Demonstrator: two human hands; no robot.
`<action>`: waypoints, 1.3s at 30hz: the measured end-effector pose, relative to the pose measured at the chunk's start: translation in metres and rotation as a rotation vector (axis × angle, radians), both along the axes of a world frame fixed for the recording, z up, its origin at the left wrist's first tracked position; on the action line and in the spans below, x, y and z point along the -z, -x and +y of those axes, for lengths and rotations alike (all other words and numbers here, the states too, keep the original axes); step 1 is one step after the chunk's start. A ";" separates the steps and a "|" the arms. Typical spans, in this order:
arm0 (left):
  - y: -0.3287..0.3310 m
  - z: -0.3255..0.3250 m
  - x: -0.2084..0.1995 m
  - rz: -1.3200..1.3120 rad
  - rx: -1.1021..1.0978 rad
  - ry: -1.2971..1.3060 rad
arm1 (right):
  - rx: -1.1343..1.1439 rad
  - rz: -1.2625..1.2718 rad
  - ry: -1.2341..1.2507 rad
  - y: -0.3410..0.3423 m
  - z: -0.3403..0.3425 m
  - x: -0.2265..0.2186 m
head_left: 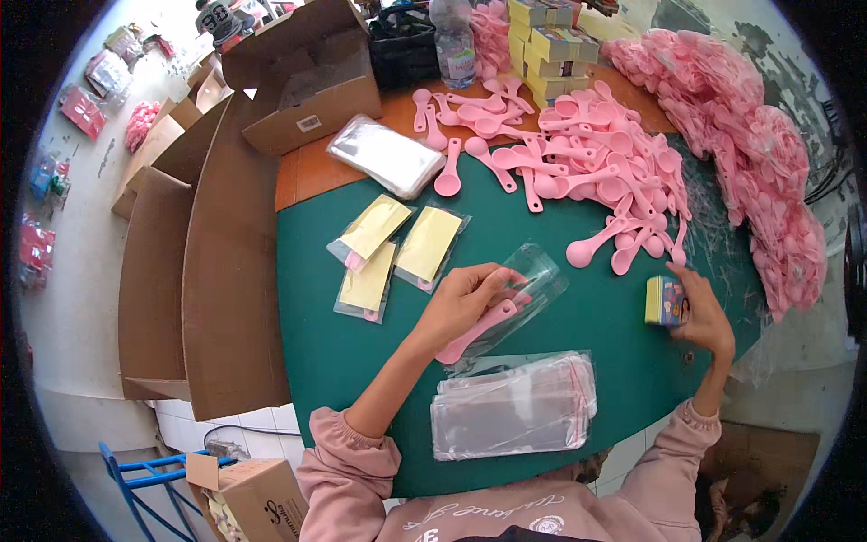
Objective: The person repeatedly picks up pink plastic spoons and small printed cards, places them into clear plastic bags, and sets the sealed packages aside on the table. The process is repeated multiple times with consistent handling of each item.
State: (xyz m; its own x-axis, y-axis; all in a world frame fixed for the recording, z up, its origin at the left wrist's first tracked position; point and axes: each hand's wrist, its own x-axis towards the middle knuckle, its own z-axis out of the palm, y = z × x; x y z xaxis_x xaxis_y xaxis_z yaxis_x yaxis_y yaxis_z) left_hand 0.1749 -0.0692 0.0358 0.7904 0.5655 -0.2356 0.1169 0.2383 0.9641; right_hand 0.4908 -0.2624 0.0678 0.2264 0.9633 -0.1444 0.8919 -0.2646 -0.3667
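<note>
My left hand is closed on a clear plastic bag and a pink measuring spoon, above the green table mat. Whether the spoon lies inside the bag or against it, I cannot tell. Off to the right, the fingers of my right hand curl round a small stack of colourful printed cards with yellow edges. A pile of flat clear bags lies nearest my body. Several filled packets with a pale yellow card and pink piece, such as this packet, rest left of my left hand.
Pink spoons are heaped at the back right, beside bulging plastic sacks of pink pieces. Behind stand stacked cards, a water bottle and an open cardboard box. Another plastic-wrapped stack lies back left; tall cardboard borders the table.
</note>
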 end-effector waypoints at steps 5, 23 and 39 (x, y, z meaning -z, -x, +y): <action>0.000 0.001 -0.002 0.026 0.016 0.007 | -0.015 0.001 -0.074 -0.013 0.030 0.012; 0.003 0.006 -0.002 -0.034 0.043 -0.001 | 0.448 -0.297 -0.516 -0.017 0.033 0.013; -0.003 0.004 0.007 0.014 0.040 -0.098 | 0.126 0.697 -0.382 0.106 0.092 -0.029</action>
